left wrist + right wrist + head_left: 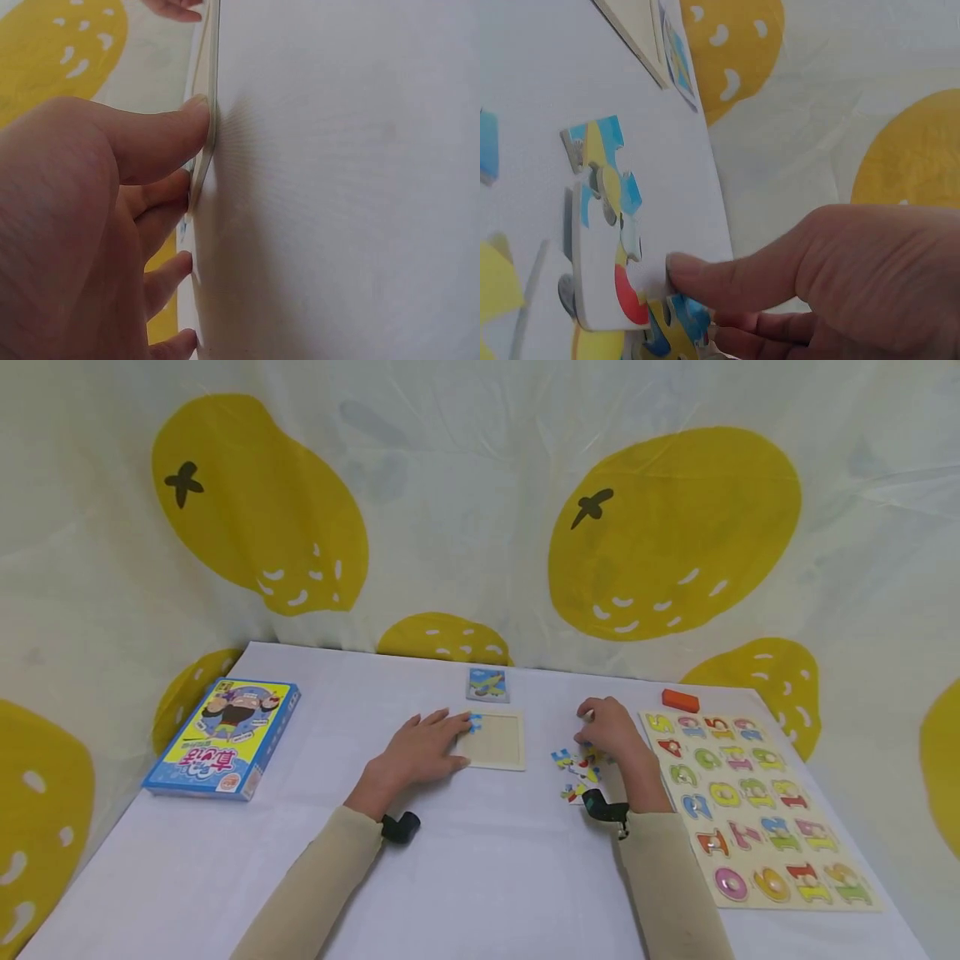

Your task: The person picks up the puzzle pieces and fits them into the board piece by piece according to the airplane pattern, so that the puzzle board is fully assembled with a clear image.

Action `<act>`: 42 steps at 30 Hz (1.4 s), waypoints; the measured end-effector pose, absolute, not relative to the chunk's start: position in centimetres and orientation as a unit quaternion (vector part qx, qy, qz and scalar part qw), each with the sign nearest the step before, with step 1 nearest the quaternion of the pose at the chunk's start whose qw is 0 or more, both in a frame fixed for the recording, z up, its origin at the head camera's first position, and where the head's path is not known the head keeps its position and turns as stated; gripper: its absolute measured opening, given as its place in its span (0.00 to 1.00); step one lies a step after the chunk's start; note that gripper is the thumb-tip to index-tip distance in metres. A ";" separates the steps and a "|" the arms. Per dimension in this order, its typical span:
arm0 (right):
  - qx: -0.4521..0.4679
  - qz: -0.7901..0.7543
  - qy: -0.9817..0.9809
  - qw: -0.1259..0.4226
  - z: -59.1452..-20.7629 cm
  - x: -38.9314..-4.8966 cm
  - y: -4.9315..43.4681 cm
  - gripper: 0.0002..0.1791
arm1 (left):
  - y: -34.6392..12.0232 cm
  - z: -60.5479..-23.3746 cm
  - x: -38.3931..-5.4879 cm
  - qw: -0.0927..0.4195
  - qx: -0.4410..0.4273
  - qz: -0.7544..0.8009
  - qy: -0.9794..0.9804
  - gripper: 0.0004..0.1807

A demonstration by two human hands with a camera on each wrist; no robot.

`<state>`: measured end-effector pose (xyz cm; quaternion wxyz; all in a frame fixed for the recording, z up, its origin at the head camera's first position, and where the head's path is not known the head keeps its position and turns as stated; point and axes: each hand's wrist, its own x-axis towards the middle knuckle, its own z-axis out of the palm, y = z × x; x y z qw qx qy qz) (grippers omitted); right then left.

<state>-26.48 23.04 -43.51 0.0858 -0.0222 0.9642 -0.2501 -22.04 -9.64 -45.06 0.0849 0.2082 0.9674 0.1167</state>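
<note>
White tabletop [487, 877]: puzzle pieces [579, 768] lie right of the tray [498, 745], nearer my right hand [613, 728], thumb and index apart. My left hand [423, 750], fingers spread, touches the tray.

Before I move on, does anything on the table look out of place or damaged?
Nothing stands out. The loose puzzle pieces lie jumbled near the right hand, but I see no damage; the wooden tray lies flat.

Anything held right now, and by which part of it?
Left grip: only touches the tray at its left edge, fingers spread. Right grip: close at a piece; whether it's pinched can't be told.
</note>
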 end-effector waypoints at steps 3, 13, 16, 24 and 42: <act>-0.009 -0.259 0.961 0.091 -43.6 -26.6 23.1 0.21 | -9.7 -45.0 -22.0 0.088 0.206 0.125 0.967 0.36; 0.038 -0.263 0.959 0.095 -43.2 -26.6 23.0 0.20 | -9.8 -45.4 -22.2 0.084 0.203 0.132 0.967 0.36; 0.047 -0.226 0.969 0.084 -42.9 -26.3 22.9 0.22 | -9.7 -45.4 -22.2 0.087 0.202 0.138 0.966 0.36; 0.061 -0.231 0.967 0.088 -42.9 -26.0 22.9 0.22 | -9.7 -45.5 -22.3 0.092 0.199 0.124 0.968 0.37; 0.020 -0.291 0.952 0.092 -43.3 -26.5 22.3 0.19 | -9.8 -45.6 -22.3 0.078 0.214 0.129 0.965 0.36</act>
